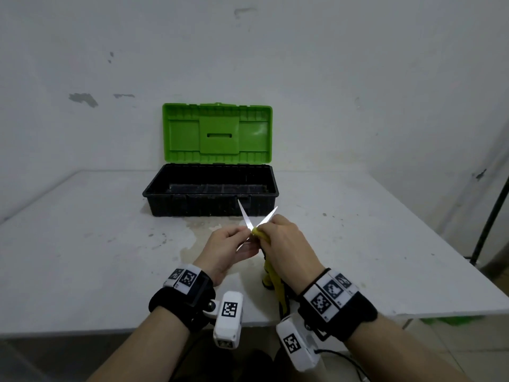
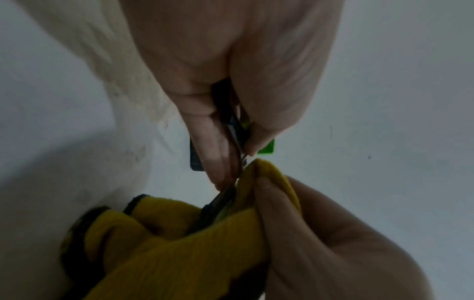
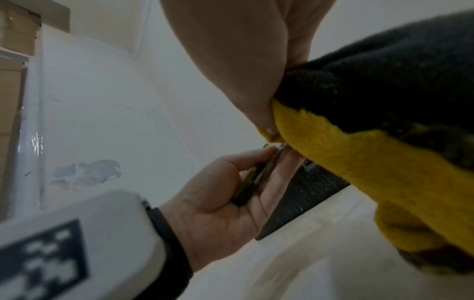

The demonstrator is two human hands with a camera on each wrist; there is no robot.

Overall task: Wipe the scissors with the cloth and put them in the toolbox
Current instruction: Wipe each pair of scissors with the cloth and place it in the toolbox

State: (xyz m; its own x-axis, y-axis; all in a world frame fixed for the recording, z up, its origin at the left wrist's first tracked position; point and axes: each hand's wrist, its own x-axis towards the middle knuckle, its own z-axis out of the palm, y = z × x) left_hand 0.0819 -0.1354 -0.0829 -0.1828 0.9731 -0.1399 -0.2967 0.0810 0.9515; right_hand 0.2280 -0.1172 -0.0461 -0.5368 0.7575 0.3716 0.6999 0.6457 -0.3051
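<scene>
left hand (image 1: 228, 248) pinches the splayed scissors (image 1: 249, 220), right hand (image 1: 286, 244) grips the cloth (image 1: 272, 274) at the pivot, blades pointing at the open toolbox (image 1: 210, 202) just beyond

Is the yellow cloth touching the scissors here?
Touching. The left wrist view shows the cloth folded against the scissors, pinched there by the right hand.

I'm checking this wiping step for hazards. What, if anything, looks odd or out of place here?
The scissors are held with both blades spread in a V, points bare and aimed at the open toolbox. The left hand holds them, while the right hand presses the yellow cloth near the pivot. The table is stained.
</scene>
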